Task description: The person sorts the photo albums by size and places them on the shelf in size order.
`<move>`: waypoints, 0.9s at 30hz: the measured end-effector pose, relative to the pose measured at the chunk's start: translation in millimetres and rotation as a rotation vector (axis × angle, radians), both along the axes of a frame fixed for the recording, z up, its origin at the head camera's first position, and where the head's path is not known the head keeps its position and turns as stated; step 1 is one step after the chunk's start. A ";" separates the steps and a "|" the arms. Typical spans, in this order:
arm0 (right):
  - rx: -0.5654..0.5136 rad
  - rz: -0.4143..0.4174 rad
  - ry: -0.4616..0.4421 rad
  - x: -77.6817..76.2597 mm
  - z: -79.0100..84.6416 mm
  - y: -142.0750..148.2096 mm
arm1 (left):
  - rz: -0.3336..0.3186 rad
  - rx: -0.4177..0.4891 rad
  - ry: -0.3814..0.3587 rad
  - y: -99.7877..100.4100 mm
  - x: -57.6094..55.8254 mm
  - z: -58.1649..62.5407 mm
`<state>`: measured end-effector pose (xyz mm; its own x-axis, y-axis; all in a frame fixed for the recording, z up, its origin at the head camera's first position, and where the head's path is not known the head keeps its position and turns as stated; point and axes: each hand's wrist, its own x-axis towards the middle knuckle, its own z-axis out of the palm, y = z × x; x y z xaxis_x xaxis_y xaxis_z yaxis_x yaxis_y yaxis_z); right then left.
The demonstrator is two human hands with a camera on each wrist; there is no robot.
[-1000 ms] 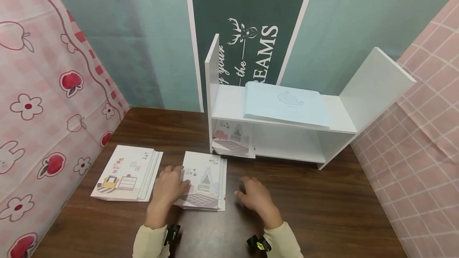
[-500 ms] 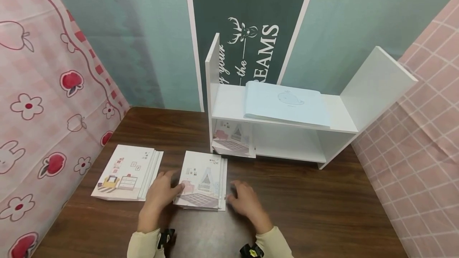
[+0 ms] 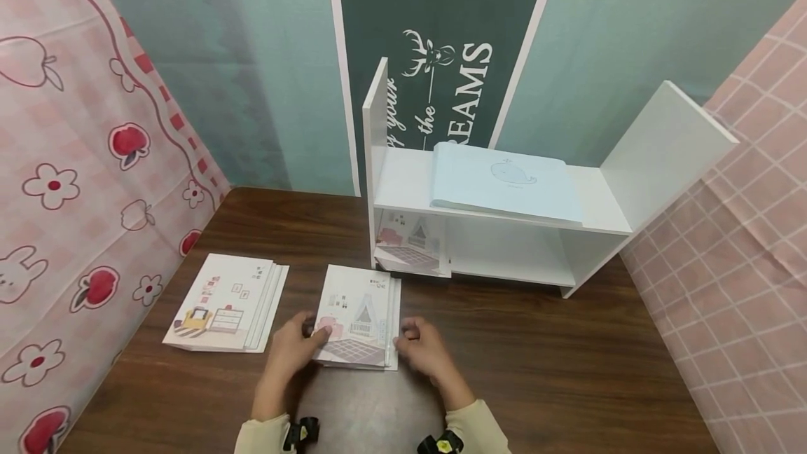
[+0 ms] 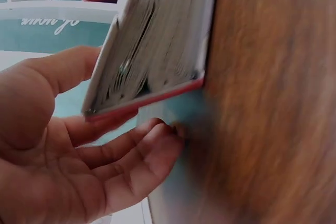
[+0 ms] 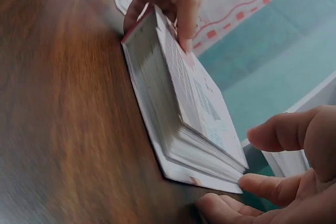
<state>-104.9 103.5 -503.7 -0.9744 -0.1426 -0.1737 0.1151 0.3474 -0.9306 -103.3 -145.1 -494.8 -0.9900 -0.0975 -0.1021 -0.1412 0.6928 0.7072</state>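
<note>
A thick hardcover book (image 3: 353, 314) with a pink-and-grey room drawing lies on the table in the head view, its page block showing at the right. My left hand (image 3: 293, 349) grips its left side, thumb on the top cover and fingers at the spine. In the left wrist view the left hand (image 4: 79, 145) has fingers below the red-edged spine of the book (image 4: 157, 40). My right hand (image 3: 424, 347) is at the book's right edge. The right wrist view shows the right hand (image 5: 294, 171) with forefinger at the lower cover's corner and thumb just off the top cover.
Another book (image 3: 221, 303) with a yellow armchair drawing lies at the left. Behind stands a white shelf (image 3: 536, 251); a similar book (image 3: 412, 244) leans in its lower left. A pale blue whale-print book (image 3: 504, 184) lies on its upper board. Patterned curtains (image 3: 57, 230) enclose the table.
The right hand has moved left to the book's right edge. The left hand drew back from the cover, then came in against the spine side. The book has stayed in place.
</note>
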 end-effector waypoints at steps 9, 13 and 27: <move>-0.206 -0.072 -0.106 6.1 -0.2 -10.5 | 0.016 0.165 -0.099 8.4 3.3 -0.3; -0.235 -0.098 -0.130 8.0 -1.9 -12.5 | 0.026 0.242 -0.121 9.3 3.9 -0.3; -0.386 -0.258 -0.116 12.2 -12.5 -9.8 | -0.014 0.510 -0.190 5.6 8.5 0.2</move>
